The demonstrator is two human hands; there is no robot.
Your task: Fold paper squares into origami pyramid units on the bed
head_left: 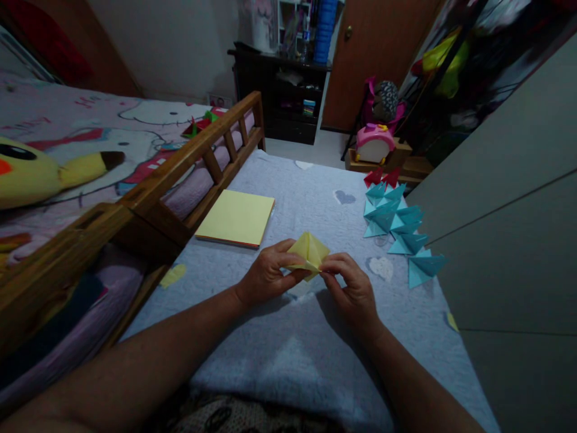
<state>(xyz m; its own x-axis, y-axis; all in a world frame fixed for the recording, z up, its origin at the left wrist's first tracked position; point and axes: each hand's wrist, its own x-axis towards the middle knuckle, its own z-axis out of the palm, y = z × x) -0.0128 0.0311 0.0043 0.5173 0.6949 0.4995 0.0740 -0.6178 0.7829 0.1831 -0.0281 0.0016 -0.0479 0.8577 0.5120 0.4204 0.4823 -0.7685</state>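
Observation:
A folded piece of yellow origami paper [310, 248] is held up between both hands, above the bed's light blue sheet. My left hand [273, 272] grips its left side, thumb in front and fingers curled behind. At its lower right corner, my right hand [349, 285] pinches the paper between thumb and fingertips. Beyond my left hand lies a square stack of paper [237, 218] with a yellow sheet on top. Off to the right of my right hand stand several folded blue paper pieces [408, 231], with red folded pieces [382, 177] behind them.
A wooden bed rail [189, 162] runs along the left, with a yellow plush toy [40, 174] on the bed behind it. The pale cabinet [509, 240] borders the sheet's right edge. A pink toy case [375, 143] and a dark shelf unit [279, 90] stand past the far end.

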